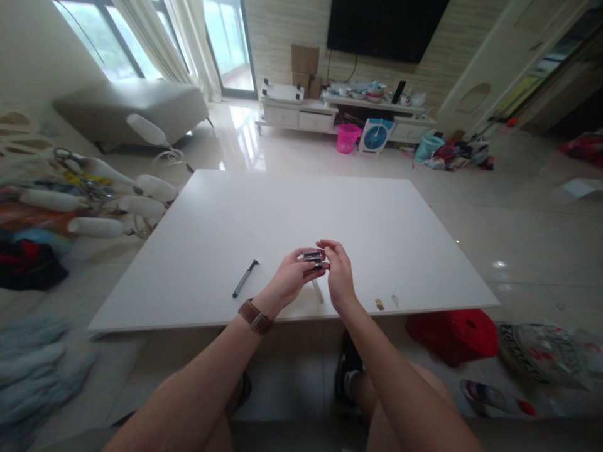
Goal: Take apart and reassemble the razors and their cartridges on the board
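Observation:
Above the near part of the white table [301,213], my left hand [291,276] is closed around a small dark rectangular object with shiny edges [313,256]. What kind it is, I cannot make out. My right hand [340,270] is beside it, its fingers curved around the object's right side and some touching it; a grip there is hard to confirm. A thin whitish stick [318,291] lies on the table below my hands. To the left rests a slim grey-and-black stick with a black angled end [245,279]. A brown leather-like band [255,316] circles my left wrist.
At the table's near right edge lie a small yellow-and-dark piece [379,304] and a small pale piece [394,301]. A white lamp [151,188] with several arms stands against the left side. A red stool-like object [459,333] and a plastic bottle [494,397] are at the lower right.

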The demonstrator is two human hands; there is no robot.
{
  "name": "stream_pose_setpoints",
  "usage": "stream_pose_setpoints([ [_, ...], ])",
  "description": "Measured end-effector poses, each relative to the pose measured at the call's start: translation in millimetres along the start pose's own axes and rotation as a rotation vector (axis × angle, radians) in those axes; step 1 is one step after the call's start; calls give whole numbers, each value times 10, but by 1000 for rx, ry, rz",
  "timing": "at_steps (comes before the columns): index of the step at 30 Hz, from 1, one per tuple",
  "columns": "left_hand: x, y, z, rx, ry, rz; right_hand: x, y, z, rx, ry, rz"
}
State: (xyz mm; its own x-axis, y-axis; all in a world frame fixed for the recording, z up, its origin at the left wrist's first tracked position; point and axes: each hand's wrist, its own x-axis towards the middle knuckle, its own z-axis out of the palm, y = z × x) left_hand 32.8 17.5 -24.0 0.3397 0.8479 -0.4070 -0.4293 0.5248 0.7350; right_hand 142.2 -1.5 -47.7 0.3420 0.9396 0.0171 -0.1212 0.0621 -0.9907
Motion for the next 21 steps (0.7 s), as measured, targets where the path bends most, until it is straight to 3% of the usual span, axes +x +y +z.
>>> stream_pose_setpoints([
  [6, 26, -37, 55, 16, 11, 28, 39, 13, 59, 141, 84, 69],
  [14, 11, -102, 53, 98, 13, 159, 61, 23, 49, 262, 105, 130],
  [21, 33, -95, 26, 52, 18, 129, 80, 18, 79, 327, 101, 134],
])
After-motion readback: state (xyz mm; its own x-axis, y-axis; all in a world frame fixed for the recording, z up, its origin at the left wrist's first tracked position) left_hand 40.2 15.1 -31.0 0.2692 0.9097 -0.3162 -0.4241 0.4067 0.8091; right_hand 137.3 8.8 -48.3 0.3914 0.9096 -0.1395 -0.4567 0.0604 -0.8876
